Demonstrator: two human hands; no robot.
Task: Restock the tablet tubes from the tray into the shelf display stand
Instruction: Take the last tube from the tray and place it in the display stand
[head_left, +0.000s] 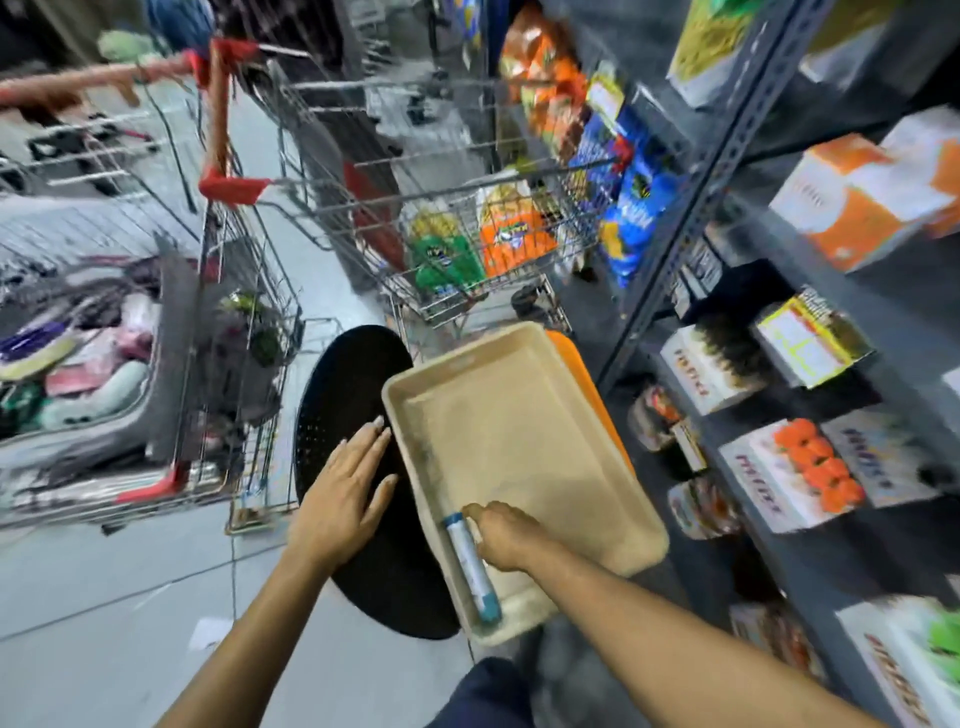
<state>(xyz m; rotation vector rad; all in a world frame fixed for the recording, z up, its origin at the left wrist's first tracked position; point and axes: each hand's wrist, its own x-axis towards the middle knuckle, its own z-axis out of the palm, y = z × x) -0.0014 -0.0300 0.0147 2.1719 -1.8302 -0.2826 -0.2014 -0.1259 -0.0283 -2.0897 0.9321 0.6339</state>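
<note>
The right hand (506, 535) is reaching into the beige tray (524, 415), its fingers curled down against a white tablet tube (470, 566) with teal ends that is lying along the tray's near-left wall; whether they are gripping it cannot be told. The left hand (345, 493) is resting flat, fingers spread, on a black perforated round surface (343, 374) just beside the tray. Further off, a display stand (800, 467) holding orange-capped tubes is sitting on the grey shelf (675, 244), and wire trolleys (467, 208) are standing in the aisle.

A beige tray (519, 415) rests on a black perforated stool seat (353, 395), holding one tablet tube (470, 566) just left of the right hand (511, 535).
</note>
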